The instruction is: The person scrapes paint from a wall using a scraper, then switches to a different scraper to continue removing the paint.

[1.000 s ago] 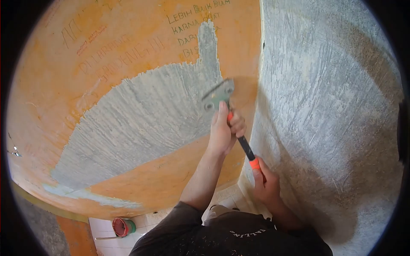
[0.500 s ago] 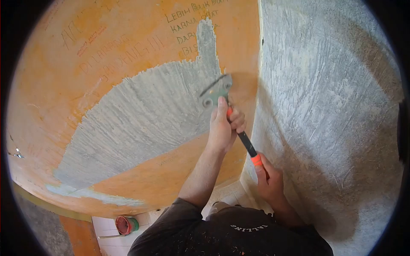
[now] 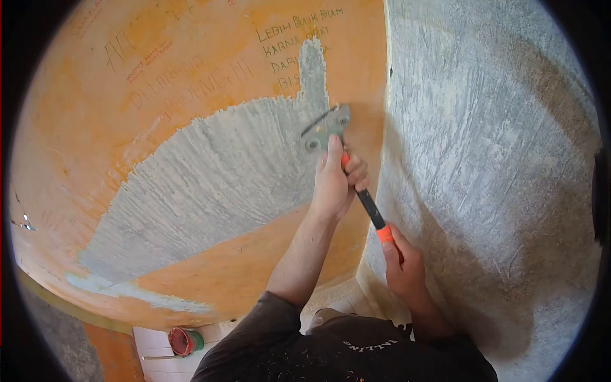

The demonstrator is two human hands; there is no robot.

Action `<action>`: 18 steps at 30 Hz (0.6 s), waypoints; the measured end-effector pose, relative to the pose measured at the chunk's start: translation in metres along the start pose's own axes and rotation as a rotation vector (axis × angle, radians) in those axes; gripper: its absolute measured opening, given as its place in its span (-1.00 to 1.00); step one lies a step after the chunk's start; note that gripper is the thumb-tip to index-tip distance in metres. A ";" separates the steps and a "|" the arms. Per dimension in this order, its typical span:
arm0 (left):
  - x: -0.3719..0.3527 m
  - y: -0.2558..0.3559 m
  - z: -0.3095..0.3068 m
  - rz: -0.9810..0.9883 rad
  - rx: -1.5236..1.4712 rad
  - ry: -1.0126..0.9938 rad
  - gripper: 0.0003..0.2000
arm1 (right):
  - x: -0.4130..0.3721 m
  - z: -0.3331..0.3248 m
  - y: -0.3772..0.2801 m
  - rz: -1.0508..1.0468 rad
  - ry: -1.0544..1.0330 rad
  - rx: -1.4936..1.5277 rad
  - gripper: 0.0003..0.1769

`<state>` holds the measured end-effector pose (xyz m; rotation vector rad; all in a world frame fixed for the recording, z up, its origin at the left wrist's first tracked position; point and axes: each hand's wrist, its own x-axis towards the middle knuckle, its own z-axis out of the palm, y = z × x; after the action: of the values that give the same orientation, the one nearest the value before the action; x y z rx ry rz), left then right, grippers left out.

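Observation:
A long-handled wall scraper (image 3: pixel 371 210) with a black shaft, orange grips and a wide greenish-grey head lies slantwise between my hands. My left hand (image 3: pixel 334 181) wraps round its upper grip just below the head, thumb stretched along the front. Lower down, my right hand (image 3: pixel 405 262) is closed round the orange grip at the handle's end. The blade is at the orange painted wall (image 3: pixel 254 235), near the bottom of a narrow bared strip. Left of the head spreads a broad grey scraped patch (image 3: pixel 203 172) with a ragged upper edge.
To the right, a rough grey wall (image 3: pixel 484 159) meets the orange one at a corner. A green and red bucket (image 3: pixel 185 342) stands on the white tiled floor (image 3: pixel 149 347), with a thin stick beside it. Handwriting (image 3: pixel 299 25) covers the upper orange wall.
The camera view has shifted slightly, so the wall writing sits lower and further right. The scraper head and my left hand appear a little further right; both hands keep their grip.

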<state>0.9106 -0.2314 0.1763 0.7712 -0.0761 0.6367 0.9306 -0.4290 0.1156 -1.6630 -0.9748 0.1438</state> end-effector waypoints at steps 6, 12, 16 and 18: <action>-0.010 -0.005 -0.001 0.017 0.008 0.028 -0.69 | -0.012 -0.002 0.008 0.000 -0.015 -0.009 -0.58; 0.001 0.006 0.013 0.044 0.054 0.014 -0.69 | 0.001 -0.010 -0.015 0.028 -0.028 0.000 -0.59; -0.010 -0.003 0.001 0.019 0.018 0.029 -0.69 | -0.011 -0.004 0.002 0.027 -0.038 0.010 -0.58; -0.007 0.001 0.004 -0.005 0.016 0.053 -0.69 | -0.003 -0.006 0.001 -0.004 -0.032 0.003 -0.58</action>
<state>0.9050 -0.2370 0.1782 0.7696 -0.0202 0.6533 0.9326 -0.4351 0.1156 -1.6607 -1.0012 0.1695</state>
